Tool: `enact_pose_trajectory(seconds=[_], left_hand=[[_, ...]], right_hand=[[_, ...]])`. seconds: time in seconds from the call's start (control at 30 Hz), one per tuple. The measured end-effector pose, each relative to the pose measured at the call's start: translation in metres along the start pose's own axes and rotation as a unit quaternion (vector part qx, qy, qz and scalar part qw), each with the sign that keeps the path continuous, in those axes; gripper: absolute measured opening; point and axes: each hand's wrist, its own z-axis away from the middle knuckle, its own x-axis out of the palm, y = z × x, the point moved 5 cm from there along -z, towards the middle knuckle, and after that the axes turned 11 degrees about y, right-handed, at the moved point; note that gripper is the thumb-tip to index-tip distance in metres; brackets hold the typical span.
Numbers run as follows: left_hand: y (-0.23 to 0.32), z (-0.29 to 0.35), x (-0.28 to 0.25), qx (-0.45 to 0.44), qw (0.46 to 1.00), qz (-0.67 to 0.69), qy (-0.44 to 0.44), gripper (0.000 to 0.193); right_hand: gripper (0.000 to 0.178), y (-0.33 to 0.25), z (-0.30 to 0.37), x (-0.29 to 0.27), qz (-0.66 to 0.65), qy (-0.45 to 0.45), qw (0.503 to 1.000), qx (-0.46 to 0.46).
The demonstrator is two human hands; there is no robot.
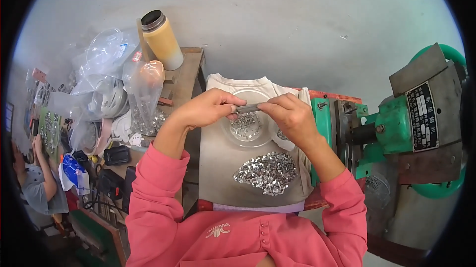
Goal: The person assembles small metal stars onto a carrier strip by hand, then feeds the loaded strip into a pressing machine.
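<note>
Between my two hands, above a round clear bowl (248, 144), is a short grey metal strip (249, 109). Thumb and fingers of my left hand (210, 109) pinch its left end. My right hand (292, 118) is closed on the other end. Small shiny metal pieces (244, 127) lie in the bowl. Nearer to me, a heap of similar silvery pieces (267, 173) rests on a beige cloth (214, 168). Partly behind my right hand is a smaller pale dish (283, 144) with a few pieces in it.
A green press machine (396, 123) stands close on the right. To the left, a wooden bench (186, 81) carries a yellow bottle (163, 41), clear plastic bags (101, 76) and black boxes (116, 155). Another person's arm (47, 170) shows at far left. A wall (287, 29) rises behind.
</note>
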Motion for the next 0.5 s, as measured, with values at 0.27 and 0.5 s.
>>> enact_pose_trajectory(seconds=[0.27,0.5], left_hand=[[0.003,0.001,0.002,0.025,1.000,0.010,-0.009,0.036],[-0.006,0.004,-0.001,-0.010,1.000,0.018,0.009,0.037]], right_hand=[[0.026,0.005,-0.001,-0.006,0.019,0.034,0.999,0.000],[0.026,0.010,0.005,-0.019,0.045,0.096,0.993,0.046]])
